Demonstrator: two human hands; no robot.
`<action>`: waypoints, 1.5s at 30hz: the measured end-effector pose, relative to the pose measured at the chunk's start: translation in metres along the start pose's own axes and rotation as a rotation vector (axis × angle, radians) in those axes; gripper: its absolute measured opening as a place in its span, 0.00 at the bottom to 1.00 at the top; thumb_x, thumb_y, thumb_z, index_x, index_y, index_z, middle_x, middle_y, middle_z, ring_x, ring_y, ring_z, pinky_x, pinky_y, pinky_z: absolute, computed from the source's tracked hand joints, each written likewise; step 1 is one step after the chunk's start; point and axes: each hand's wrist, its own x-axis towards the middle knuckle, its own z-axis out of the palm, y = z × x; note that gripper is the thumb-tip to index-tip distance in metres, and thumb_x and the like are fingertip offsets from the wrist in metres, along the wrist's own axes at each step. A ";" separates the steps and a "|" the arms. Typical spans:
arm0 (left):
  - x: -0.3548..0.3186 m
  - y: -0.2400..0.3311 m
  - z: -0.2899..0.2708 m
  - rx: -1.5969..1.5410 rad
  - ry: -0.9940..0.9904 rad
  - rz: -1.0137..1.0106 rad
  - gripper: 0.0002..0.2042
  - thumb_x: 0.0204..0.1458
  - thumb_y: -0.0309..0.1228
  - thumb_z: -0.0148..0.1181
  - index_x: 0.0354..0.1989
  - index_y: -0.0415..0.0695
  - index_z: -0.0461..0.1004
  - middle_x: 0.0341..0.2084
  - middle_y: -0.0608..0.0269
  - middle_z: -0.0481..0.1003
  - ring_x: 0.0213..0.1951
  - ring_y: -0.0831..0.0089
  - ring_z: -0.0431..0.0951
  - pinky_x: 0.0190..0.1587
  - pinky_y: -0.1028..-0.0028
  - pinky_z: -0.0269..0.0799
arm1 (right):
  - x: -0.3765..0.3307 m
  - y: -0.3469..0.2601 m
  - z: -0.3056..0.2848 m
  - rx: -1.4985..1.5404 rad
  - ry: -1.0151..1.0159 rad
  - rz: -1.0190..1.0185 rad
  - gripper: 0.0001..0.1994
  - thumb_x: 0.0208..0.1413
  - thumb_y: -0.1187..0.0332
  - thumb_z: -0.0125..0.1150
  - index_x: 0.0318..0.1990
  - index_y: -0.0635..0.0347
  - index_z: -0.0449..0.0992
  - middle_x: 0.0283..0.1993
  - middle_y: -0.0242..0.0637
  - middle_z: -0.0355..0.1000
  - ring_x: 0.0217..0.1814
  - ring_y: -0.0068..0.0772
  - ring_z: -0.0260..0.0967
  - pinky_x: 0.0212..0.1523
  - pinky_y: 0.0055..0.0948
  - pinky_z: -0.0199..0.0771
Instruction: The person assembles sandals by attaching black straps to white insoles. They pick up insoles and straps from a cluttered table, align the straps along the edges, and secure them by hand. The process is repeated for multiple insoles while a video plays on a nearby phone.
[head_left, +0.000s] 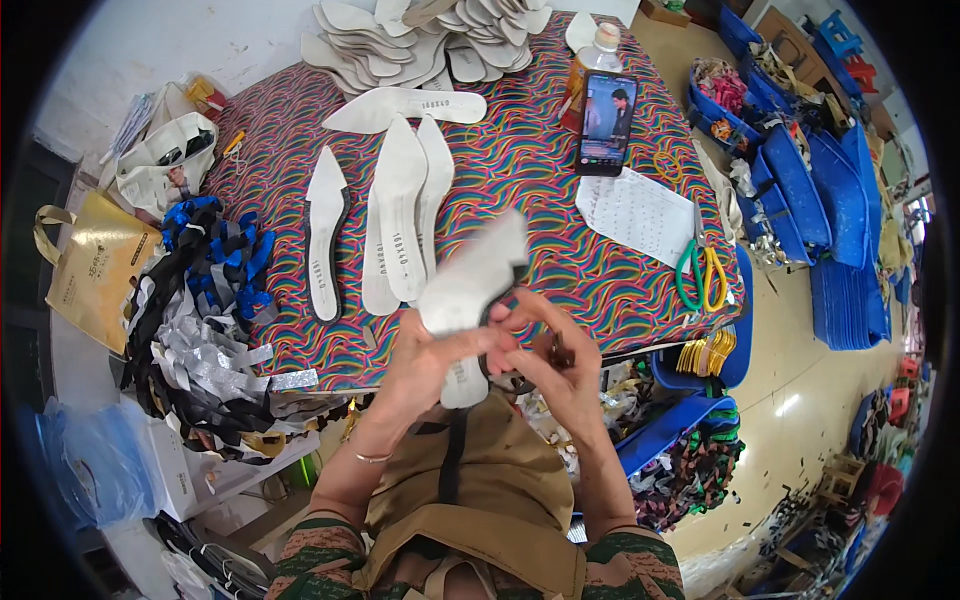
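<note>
Over the table's front edge, my left hand [420, 362] grips a white shoe insole [463, 292], blurred at its upper end. A black edging strip [518, 272] runs along the insole's right side. My right hand [562, 368] pinches that strip at the insole's edge, thumb and forefinger together. Part of the strip is hidden by my fingers. Left of my hands lies an insole with black edging [322, 250] along its side. Between it and my hands, several plain white insoles [398, 215] overlap, and another insole [400, 108] lies crosswise beyond them.
On the patterned tablecloth [270, 130] stand a large insole pile [380, 50], a phone [606, 125] against a bottle [603, 48], a paper sheet [640, 215] and scissors [702, 278]. Black and silver strips [200, 350] hang at the left edge. Blue bins [820, 190] fill the right side.
</note>
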 end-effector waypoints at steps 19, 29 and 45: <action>0.012 0.000 -0.013 -0.797 0.002 0.099 0.09 0.66 0.32 0.46 0.44 0.41 0.70 0.17 0.71 0.59 0.18 0.79 0.57 0.23 0.76 0.55 | -0.061 0.018 0.005 -0.316 -0.049 -0.261 0.11 0.49 0.77 0.66 0.41 0.66 0.78 0.20 0.40 0.68 0.16 0.31 0.64 0.19 0.28 0.63; -0.019 -0.019 -0.003 -0.477 0.010 0.049 0.08 0.60 0.33 0.56 0.40 0.40 0.71 0.31 0.53 0.77 0.39 0.47 0.81 0.48 0.49 0.77 | -0.049 0.003 0.009 -0.181 -0.051 -0.072 0.07 0.57 0.71 0.63 0.38 0.66 0.76 0.19 0.41 0.63 0.17 0.32 0.59 0.20 0.30 0.60; -0.059 0.019 -0.016 0.778 -0.326 0.227 0.11 0.54 0.30 0.63 0.41 0.37 0.77 0.39 0.56 0.79 0.35 0.66 0.80 0.40 0.67 0.76 | -0.021 -0.005 -0.028 -0.117 -0.106 -0.094 0.05 0.53 0.76 0.64 0.35 0.68 0.78 0.21 0.36 0.68 0.18 0.21 0.61 0.20 0.23 0.59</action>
